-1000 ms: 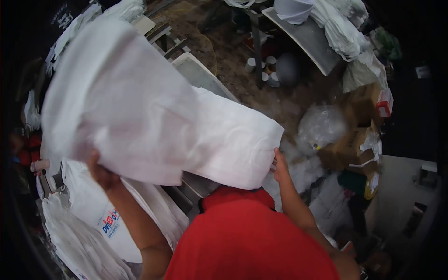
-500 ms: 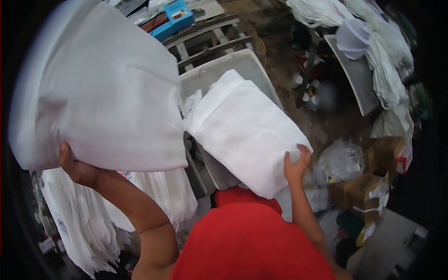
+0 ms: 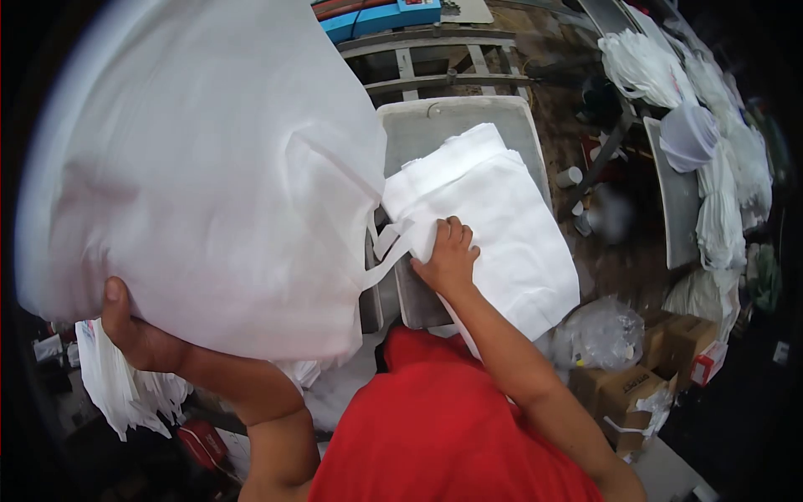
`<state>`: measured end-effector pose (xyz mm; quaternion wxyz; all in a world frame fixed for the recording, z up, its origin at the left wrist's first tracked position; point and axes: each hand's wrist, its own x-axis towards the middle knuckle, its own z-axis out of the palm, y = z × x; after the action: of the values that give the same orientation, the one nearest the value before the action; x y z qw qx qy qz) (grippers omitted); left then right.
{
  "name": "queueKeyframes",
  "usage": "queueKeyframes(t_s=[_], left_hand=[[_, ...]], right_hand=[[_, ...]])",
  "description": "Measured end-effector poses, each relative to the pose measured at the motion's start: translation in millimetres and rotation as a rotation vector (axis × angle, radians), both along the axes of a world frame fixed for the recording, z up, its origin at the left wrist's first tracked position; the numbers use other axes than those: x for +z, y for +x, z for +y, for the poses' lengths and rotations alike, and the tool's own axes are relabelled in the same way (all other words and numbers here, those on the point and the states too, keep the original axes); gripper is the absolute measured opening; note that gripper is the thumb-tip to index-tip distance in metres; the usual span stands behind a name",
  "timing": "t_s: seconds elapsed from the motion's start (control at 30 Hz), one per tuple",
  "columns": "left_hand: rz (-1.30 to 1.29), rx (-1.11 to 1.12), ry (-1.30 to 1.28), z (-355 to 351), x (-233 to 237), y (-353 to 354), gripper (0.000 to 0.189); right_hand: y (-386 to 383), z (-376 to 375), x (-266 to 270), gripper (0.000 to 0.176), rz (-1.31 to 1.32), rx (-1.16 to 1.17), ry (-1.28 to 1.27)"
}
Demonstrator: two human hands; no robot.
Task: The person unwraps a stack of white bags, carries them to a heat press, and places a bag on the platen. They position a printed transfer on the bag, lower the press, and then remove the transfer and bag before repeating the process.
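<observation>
My left hand (image 3: 142, 335) is closed on the lower left edge of a large white fabric bag (image 3: 226, 184), thumb in front and fingers hidden behind it. The bag fills the left side of the view, and its white strap handles (image 3: 389, 263) stick out on the right. My right hand (image 3: 452, 255) lies palm down with fingers apart on a stack of folded white bags (image 3: 519, 243), close beside those handles. The stack rests on a grey tray (image 3: 535, 146) with a pale rim, in front of my red shirt.
White bags (image 3: 125, 385) hang at lower left. A wooden rack (image 3: 435, 84) and a blue box (image 3: 381, 18) stand beyond the tray. To the right are bundled white bags (image 3: 723, 201) on a grey board (image 3: 673, 197), a clear plastic bag (image 3: 602, 335) and cardboard boxes (image 3: 615, 397).
My right hand has moved from the stack's near right corner to its left side, near the handles. The view has turned left, and the bag's handles now show.
</observation>
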<state>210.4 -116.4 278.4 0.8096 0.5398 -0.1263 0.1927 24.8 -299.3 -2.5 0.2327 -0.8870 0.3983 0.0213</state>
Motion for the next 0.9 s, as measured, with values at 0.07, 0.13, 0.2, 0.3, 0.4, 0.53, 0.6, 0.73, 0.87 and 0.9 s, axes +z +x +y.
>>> queueKeyframes(t_s=[0.07, 0.13, 0.2, 0.3, 0.4, 0.53, 0.6, 0.73, 0.87, 0.9], left_hand=[[0.053, -0.058, -0.033, 12, -3, 1, 0.062], [0.065, -0.082, -0.026, 24, -6, 4, 0.058], [0.073, -0.106, -0.02, 28, -9, 5, 0.054], [0.009, -0.118, -0.012, 21, -10, 3, 0.056], [0.074, -0.13, 0.023, 19, -13, 3, 0.06], [0.098, -0.135, 0.036, 11, -18, 1, 0.063], [0.105, -0.149, 0.033, 10, -20, 1, 0.063], [0.107, -0.162, 0.058, 13, -19, 0, 0.06], [0.118, -0.147, 0.049, 20, -18, -1, 0.058], [0.12, -0.147, 0.05, 21, -19, 0, 0.058]], right_hand=[[-4, -2, -3, 0.083, -0.018, -0.012, 0.025], [-10, -5, -10, 0.073, -0.182, -0.022, 0.086], [-16, -8, -16, 0.067, -0.303, -0.04, 0.131], [-30, -15, -17, 0.058, -0.473, -0.115, 0.205], [-37, -17, -13, 0.053, -0.612, -0.198, 0.248], [-44, -16, -7, 0.049, -0.645, -0.337, 0.443], [-43, -7, -13, 0.052, -0.673, -0.385, 0.384], [-39, -12, -13, 0.064, -0.837, -0.33, 0.014], [-52, -15, -15, 0.063, -0.788, -0.118, 0.219], [-44, -7, -11, 0.06, -0.801, -0.146, 0.28]])
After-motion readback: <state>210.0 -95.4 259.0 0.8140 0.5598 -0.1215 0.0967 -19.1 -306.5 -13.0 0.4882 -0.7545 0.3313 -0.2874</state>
